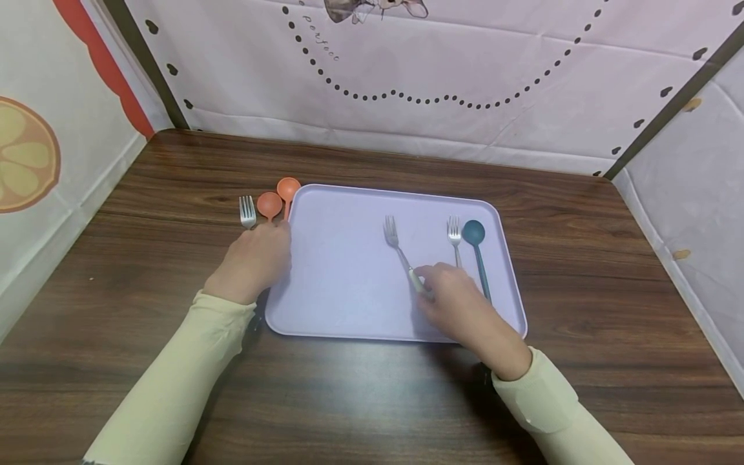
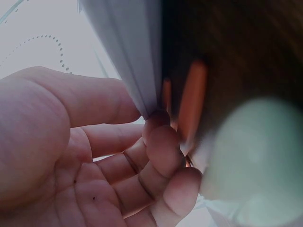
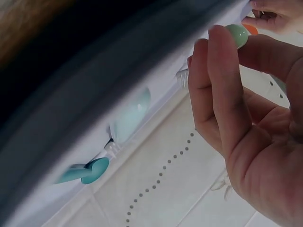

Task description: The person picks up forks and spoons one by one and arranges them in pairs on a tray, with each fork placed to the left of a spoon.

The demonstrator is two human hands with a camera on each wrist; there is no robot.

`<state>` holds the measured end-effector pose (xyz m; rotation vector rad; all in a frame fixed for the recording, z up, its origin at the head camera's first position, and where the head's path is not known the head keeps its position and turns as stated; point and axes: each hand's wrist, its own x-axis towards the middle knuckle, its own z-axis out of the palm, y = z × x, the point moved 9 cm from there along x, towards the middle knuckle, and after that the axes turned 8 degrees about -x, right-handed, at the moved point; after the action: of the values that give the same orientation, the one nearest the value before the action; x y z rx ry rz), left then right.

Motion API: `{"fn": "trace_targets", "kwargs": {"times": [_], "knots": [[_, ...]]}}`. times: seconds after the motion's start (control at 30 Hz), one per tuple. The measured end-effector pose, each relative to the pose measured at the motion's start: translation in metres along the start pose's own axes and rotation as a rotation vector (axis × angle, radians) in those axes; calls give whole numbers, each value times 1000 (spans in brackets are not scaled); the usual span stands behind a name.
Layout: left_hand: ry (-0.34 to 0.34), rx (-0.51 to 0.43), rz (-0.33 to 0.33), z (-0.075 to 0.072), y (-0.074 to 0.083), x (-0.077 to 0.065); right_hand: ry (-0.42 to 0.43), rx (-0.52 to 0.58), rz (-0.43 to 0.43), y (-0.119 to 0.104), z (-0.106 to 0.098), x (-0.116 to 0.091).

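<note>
My right hand [image 1: 456,300] pinches a fork [image 1: 399,247] by its pale green handle [image 3: 239,37], over the middle of a pale lilac tray [image 1: 349,271]. Beside that hand, a second fork [image 1: 454,231] and a teal spoon [image 1: 473,233] lie on the tray's right part. At the left side my left hand [image 1: 252,258] grips the tray rim [image 2: 137,61] between thumb and fingers. Just outside the rim, two orange spoons [image 1: 269,205] and another fork [image 1: 247,212] lie on the table, their handles mostly hidden by the left hand in the head view.
The dark wood-grain table [image 1: 360,400] runs back to a printed fabric wall [image 1: 407,123]. More fabric stands along the left and right sides. A blurred pale green handle [image 2: 255,161] is close to the left wrist camera.
</note>
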<state>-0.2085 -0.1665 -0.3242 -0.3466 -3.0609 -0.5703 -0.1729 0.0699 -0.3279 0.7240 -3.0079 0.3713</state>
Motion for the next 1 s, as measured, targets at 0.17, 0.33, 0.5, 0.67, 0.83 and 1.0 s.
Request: {"fn": "trace_targets", "kwargs": {"times": [0.17,0.33,0.5,0.67,0.83,1.0], "knots": [[-1,-3,-7,-1,-1,-1,-28,-45,-13,-7,6,3],[-4,-2,-3,0,-1,0,-38,-84,-10,-10,10,6],[-6,-6,-1,1,0,1,3,-44,-46,-14,8,3],[-5,-1,-2,1,0,1,-50,-26,-83,-17,11,-8],[5,7,12,2,0,2,-81,-22,-120,-21,15,-13],[8,12,16,1,1,1,-71,-27,-136,-25,16,-10]]}}
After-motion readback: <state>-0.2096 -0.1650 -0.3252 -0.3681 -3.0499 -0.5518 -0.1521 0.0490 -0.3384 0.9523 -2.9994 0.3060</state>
